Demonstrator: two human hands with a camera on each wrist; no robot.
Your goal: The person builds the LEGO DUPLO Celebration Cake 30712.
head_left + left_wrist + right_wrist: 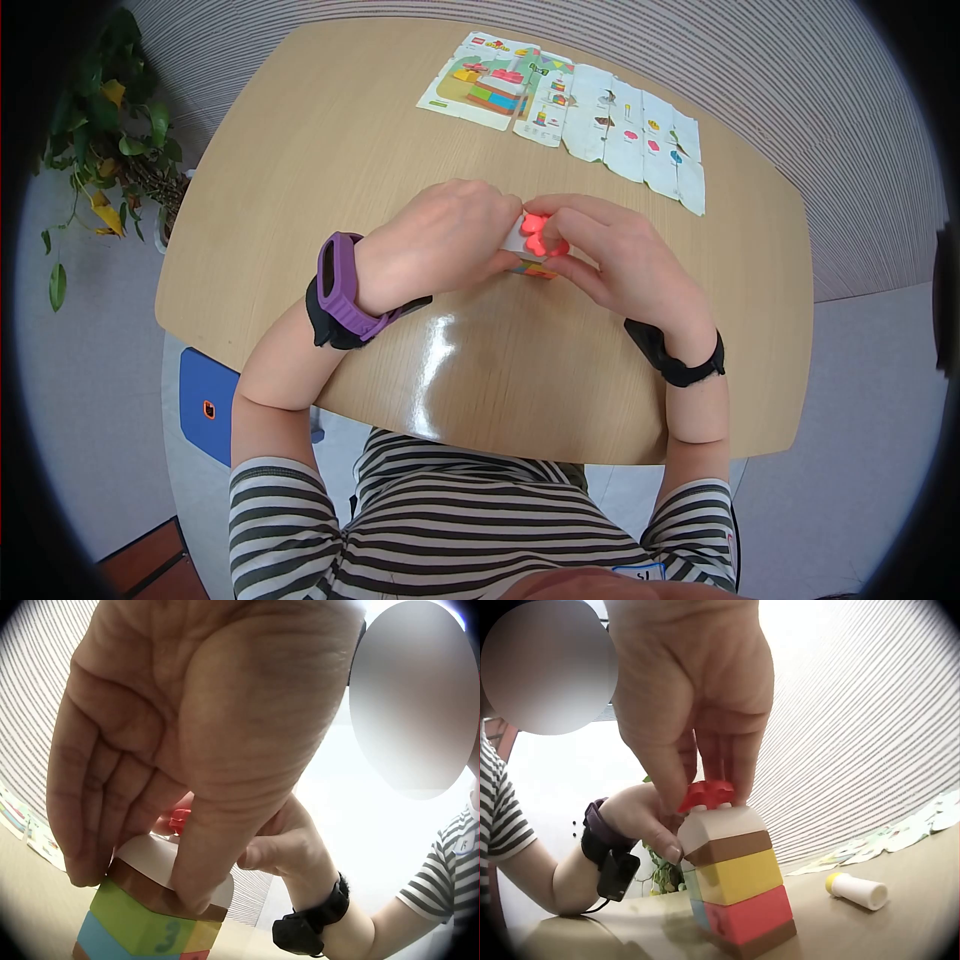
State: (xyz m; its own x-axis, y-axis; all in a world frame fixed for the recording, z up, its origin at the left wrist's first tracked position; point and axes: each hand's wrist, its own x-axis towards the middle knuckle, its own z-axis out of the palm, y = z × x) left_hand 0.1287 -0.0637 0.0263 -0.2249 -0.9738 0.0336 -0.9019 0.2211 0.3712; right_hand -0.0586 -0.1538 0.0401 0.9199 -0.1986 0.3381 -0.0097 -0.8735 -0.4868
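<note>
A tower of toy building bricks [746,877] stands on the table, with brown, red, yellow, green and blue layers under a rounded white top [721,826]. My left hand [455,235] grips the tower near its top, thumb on one side and fingers on the other. Between the thumb and fingers of my right hand [625,245] is a red flower-shaped brick [707,795], pinched right at the white top. In the head view the hands hide most of the tower.
Creased instruction sheets [635,130] lie along the table's [330,130] far edge. A white cylinder with a yellow end [859,891] lies beside the tower in the right wrist view. A leafy plant [130,140] stands past the table's left edge.
</note>
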